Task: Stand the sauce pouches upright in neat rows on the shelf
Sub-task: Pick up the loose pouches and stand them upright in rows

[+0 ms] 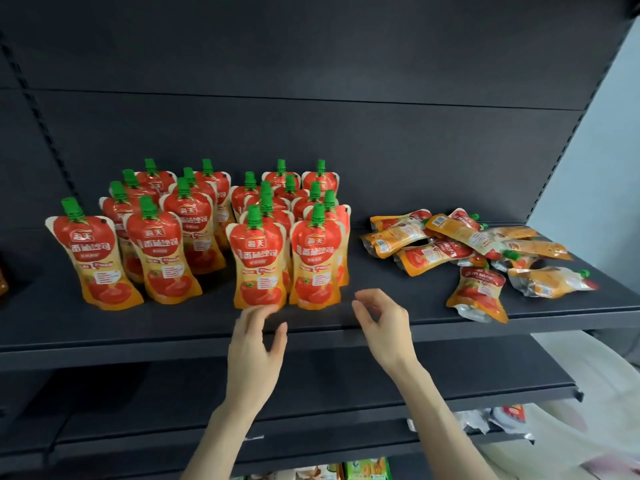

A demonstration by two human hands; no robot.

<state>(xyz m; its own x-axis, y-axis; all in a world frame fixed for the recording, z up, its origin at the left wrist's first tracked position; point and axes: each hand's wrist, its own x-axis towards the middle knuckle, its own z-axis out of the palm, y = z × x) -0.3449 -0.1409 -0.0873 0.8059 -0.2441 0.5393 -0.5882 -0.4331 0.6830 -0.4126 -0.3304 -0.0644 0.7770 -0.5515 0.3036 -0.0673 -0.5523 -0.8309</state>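
The standing ketchup pouches [188, 233] sit in rows on the left of the black shelf [138, 327], and a messy pile of pouches [450, 233] lies flat on the right. Both hands are empty with fingers loosely spread. The left hand [258, 344] is right at the front pouch [259, 265], and the right hand [384, 327] hovers beside it.

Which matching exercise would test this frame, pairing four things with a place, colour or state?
Things:
1. standing pouches
2. heap of pouches
3. pouch caps
4. right hand

Descriptions:
A. green
B. lying flat at the right end of the shelf
C. open, holding nothing
D. upright, on the left and middle

Pairs: 1-D, 2-B, 3-A, 4-C
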